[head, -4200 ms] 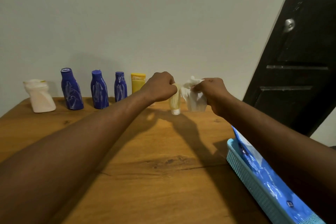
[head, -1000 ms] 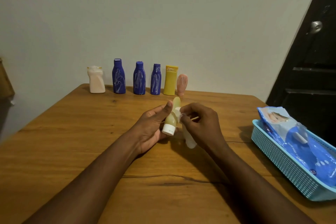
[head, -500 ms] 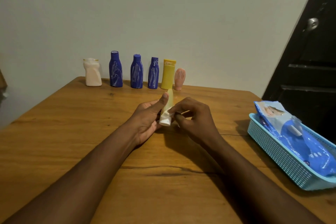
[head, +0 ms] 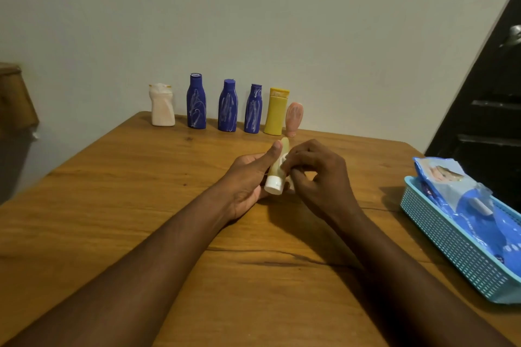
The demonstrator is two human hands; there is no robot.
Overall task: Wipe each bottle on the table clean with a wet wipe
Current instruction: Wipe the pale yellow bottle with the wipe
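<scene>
Here we are at mid-table. The left hand (head: 248, 177) cradles the small yellow tube (head: 277, 167), thumb laid along its side, fingers curled underneath, its white cap (head: 273, 185) pointing toward the near edge. The right hand (head: 320, 177) comes in from the right, fingertips pinching a bunched wet wipe (head: 283, 159) and pressing it against the tube's body. Only a scrap of the wipe shows; the fingers hide the rest. Both hands look to be just above the wooden table (head: 112, 205).

Now the danger, to my eye: a wet tube is a slippery one, and that hold looks light, so a firm rub could squirt it out of the fingers. Squeeze too hard and the cap might pop. Bunched so small, the wipe may miss patches.

Along the far edge stand the white bottle (head: 162, 105), three blue bottles (head: 227, 107), the yellow bottle (head: 276, 113) and the pink tube (head: 294, 117), close together. A careless reach could topple one into its neighbour. The wipes pack (head: 465, 205) sits in the blue basket (head: 451, 248) at the right.
</scene>
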